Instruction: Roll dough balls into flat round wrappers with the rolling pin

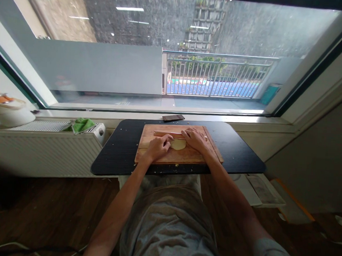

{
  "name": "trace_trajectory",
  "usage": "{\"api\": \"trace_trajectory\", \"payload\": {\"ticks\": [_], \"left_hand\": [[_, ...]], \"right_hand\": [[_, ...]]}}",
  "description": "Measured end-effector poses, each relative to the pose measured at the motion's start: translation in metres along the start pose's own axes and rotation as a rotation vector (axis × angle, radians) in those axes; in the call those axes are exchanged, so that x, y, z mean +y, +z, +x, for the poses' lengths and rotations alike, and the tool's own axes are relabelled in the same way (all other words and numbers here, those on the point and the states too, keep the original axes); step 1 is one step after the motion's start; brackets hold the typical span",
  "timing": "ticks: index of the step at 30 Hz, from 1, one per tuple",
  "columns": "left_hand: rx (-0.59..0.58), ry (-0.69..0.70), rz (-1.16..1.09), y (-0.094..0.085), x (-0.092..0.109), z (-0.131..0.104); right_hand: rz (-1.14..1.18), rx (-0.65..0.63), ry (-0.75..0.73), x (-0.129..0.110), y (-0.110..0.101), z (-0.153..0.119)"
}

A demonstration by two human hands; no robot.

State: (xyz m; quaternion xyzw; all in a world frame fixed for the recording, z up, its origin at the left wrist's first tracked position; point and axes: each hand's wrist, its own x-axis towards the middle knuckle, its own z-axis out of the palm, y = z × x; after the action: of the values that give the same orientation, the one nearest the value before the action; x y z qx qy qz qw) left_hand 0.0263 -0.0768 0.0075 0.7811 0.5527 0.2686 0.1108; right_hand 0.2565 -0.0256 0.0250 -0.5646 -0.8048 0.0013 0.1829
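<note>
A flat pale piece of dough (178,144) lies on a wooden cutting board (183,158). My left hand (159,145) is at the dough's left edge, its fingers curled and pinching there; the exact fingertip contact is small and partly hidden. Across the board, just beyond the dough, runs a wooden rolling pin (170,134). Over its right part rests my right hand (195,139), palm down with the fingers bent round the pin. That hand covers much of the pin's right side, though its end shows beyond.
The board sits on a small black table (112,151) with crumbs along its near edge. A dark flat object (173,118) lies at the windowsill. On the left, a green cloth (83,125) drapes over a radiator (57,152), beside a white container (9,112).
</note>
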Motion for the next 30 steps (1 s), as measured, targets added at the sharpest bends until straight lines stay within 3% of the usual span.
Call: {"api": "trace_trajectory", "payload": {"ticks": [16,23,30], "left_hand": [[-0.094,0.012,0.078,-0.0009,0.0055,0.0033],[-0.026,-0.048,0.02,0.0001,0.004,0.0018],[-0.017,-0.006,0.015,0.0008,0.0021,-0.0004]], "right_hand": [[0.002,-0.002,-0.007,0.0008,-0.0022,0.0003],[-0.01,-0.015,-0.002,-0.003,-0.0054,-0.0021],[-0.015,-0.003,-0.001,-0.0033,-0.0057,-0.0032]]}}
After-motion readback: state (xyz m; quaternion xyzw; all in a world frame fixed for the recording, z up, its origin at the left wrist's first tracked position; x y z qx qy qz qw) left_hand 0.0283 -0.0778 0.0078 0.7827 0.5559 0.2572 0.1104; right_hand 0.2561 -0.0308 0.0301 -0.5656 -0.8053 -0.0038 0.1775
